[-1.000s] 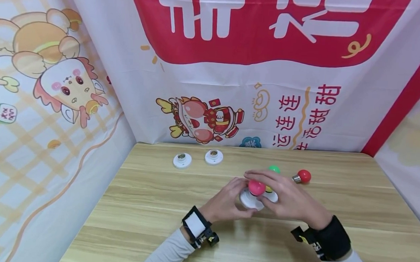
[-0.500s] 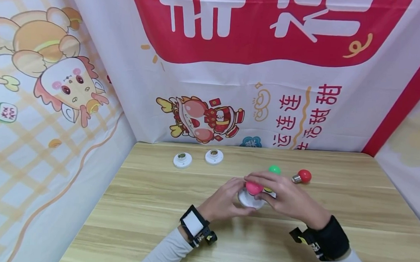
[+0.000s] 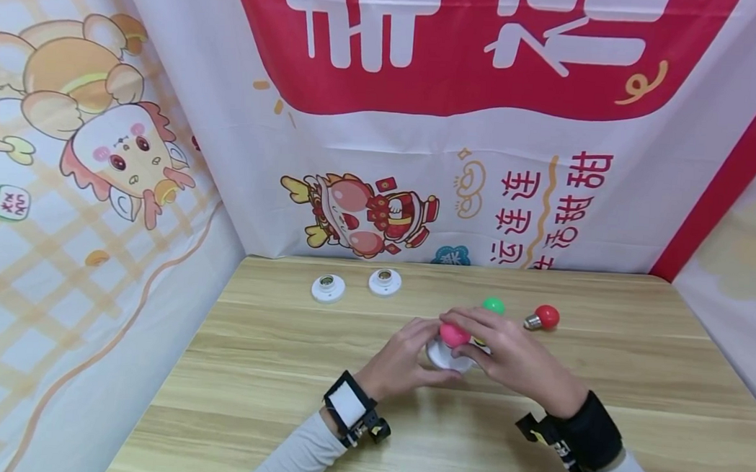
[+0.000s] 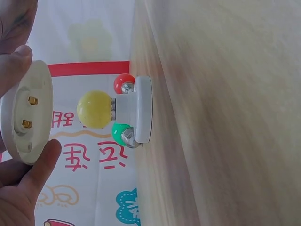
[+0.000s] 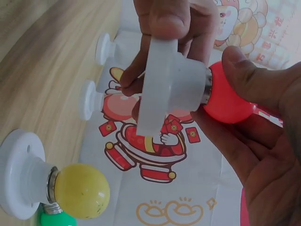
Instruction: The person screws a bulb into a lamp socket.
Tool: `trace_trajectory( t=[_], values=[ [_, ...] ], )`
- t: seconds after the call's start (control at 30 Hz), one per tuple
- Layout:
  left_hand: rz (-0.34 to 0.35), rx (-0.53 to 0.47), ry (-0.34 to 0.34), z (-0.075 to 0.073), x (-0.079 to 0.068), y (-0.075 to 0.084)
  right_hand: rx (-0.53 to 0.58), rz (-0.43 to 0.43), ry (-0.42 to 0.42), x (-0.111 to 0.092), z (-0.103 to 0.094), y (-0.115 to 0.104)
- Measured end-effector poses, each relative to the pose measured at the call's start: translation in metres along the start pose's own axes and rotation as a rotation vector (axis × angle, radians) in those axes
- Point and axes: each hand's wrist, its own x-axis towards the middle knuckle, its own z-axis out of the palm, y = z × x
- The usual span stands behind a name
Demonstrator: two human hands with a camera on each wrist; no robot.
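Observation:
My left hand point(image 3: 403, 360) grips the rim of a white lamp holder point(image 5: 157, 89), its round base seen from below in the left wrist view with brass screws point(image 4: 33, 100) inside. A red bulb point(image 5: 230, 99), pinkish in the head view, has its metal cap in the holder's socket. With thumb and fingers, my right hand point(image 3: 513, 356) grips this bulb's globe. The pair is held above the table, tilted on its side in the right wrist view. A yellow bulb point(image 4: 94, 109) stands upright in another white holder point(image 4: 143, 110) just behind, mostly covered by my right hand in the head view.
On the wooden table point(image 3: 265, 373), two bare white lamp holders, a left one point(image 3: 328, 288) and a right one point(image 3: 384, 282), sit at the back left. A green bulb point(image 3: 493, 305) and another red bulb point(image 3: 547, 317) lie behind my right hand. A printed cloth point(image 3: 371, 142) hangs along the back edge.
Both hands have shifted slightly left and farther back with the lamp holder and red bulb. The fingers keep their grip; the other bulbs and holders stay in place.

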Motion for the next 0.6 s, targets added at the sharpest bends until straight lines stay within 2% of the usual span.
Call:
trace_trajectory(
  t=[0.4, 0.6],
  values=[
    [-0.045, 0.043, 0.059, -0.0005, 0.0006, 0.0064, -0.095, -0.002, 0.093, 0.0042, 0.0051, -0.0074],
    [-0.051, 0.062, 0.066, -0.0025, 0.0007, 0.0059, -0.089, 0.031, 0.083, 0.0065, 0.0074, -0.0081]
  ],
)
